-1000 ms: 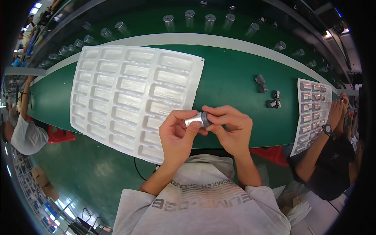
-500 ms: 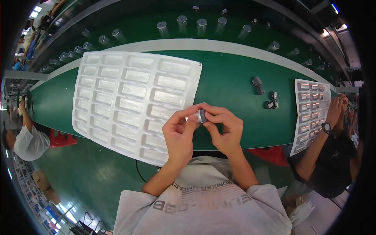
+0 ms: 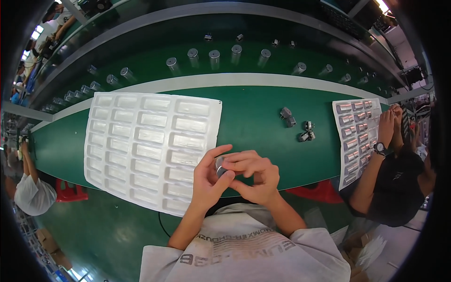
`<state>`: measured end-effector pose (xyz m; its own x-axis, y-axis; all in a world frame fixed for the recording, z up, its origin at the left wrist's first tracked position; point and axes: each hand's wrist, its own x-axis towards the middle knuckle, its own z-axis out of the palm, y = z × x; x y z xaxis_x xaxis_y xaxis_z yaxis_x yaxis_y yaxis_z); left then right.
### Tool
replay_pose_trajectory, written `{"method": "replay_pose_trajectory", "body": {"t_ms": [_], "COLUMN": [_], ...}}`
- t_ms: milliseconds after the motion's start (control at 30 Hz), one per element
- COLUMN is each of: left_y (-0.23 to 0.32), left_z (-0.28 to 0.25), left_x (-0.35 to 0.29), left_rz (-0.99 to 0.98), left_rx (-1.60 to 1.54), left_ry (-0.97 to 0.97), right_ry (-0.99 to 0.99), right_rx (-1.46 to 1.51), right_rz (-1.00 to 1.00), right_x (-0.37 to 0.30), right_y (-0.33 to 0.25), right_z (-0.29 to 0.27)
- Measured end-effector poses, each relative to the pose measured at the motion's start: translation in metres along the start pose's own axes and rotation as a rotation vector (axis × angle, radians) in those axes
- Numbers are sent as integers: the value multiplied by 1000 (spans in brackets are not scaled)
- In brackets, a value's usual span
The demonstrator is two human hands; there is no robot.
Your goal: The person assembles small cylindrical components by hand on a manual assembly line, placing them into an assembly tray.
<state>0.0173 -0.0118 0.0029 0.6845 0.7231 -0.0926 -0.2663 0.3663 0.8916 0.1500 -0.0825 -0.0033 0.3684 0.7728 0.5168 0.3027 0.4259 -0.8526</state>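
A short silver metal cylinder (image 3: 220, 167) sits between my two hands, just off the right edge of a white moulded tray. My left hand (image 3: 206, 182) is closed round it, thumb against its lower end. From the right, the fingers of my right hand (image 3: 259, 175) press on its upper side, partly covering it. The white tray (image 3: 213, 123) at left has rows of oblong pockets, and I see no parts in them. Several small dark and metallic parts (image 3: 287, 116) lie on the green table to the right of my hands.
Silver cylinders (image 3: 214, 58) and a few small parts (image 3: 240, 37) stand along the shelf behind the pale table edge. At right, a co-worker's hands (image 3: 387, 126) are beside a second tray (image 3: 336, 115) holding metal cylinders. A red stool (image 3: 317, 191) stands below the table edge.
The view has shifted, so the table appears lower. My hands have turned the cylinder, my left fingers now wrap further round it, and my right fingers have moved over its upper side.
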Motion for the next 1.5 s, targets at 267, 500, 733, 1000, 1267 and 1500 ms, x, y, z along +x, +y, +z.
{"method": "replay_pose_trajectory", "body": {"t_ms": [267, 500, 733, 1000, 1267, 1500], "left_y": [3, 9, -5, 1, 4, -2], "left_z": [-5, 0, -2, 2, 22, 14], "left_x": [-3, 8, 12, -10, 6, -1], "left_rz": [-108, -365, -371, -57, -214, -182], "left_rx": [34, -338, -460, 310, 53, -177], "left_ry": [-7, 10, 4, 310, -2, 53], "right_ry": [-45, -42, -111, -158, 51, 70], "right_rx": [118, 20, -199, -9, -124, -101], "right_rz": [52, 187, 260, 30, -111, -157], "right_x": [-7, 2, 15, -5, -7, -5], "right_y": [7, 5, -2, 24, 9, 8], "right_z": [-1, -4, -9, 19, -8, -8]}}
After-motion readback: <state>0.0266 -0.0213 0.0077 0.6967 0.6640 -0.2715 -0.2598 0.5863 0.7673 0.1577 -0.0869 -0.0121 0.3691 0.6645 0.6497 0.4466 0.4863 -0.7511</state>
